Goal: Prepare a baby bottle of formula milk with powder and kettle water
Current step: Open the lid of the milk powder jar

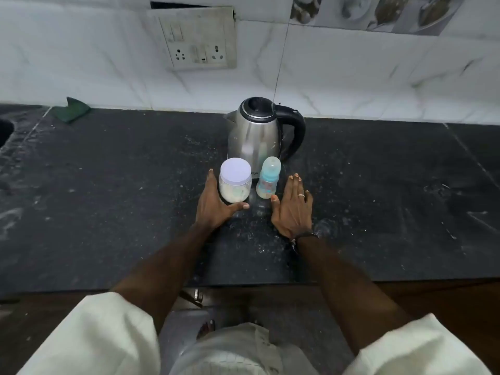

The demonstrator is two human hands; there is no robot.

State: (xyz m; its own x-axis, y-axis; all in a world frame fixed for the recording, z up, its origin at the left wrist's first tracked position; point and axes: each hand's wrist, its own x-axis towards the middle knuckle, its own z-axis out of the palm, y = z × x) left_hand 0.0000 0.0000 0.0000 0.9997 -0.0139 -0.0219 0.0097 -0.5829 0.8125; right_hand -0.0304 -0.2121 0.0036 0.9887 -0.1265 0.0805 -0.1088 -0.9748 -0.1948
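Open left hand (213, 204) beside the jar (234, 180), open right hand (292, 209) beside the bottle (267, 177), both capped before the kettle (261, 129), seemingly poised to begin.

The dark speckled stone table (108, 212) looked matt and rough, dusted with pale powder. On it, the brushed steel kettle (254, 136) shone, with a glossy black plastic handle (296, 131) and lid. The clear plastic jar with a smooth white lid (234, 180) held pale powder. The translucent plastic baby bottle with a pale blue collar (267, 180) looked smooth. Behind, the white marbled wall tiles (351, 77) gleamed.
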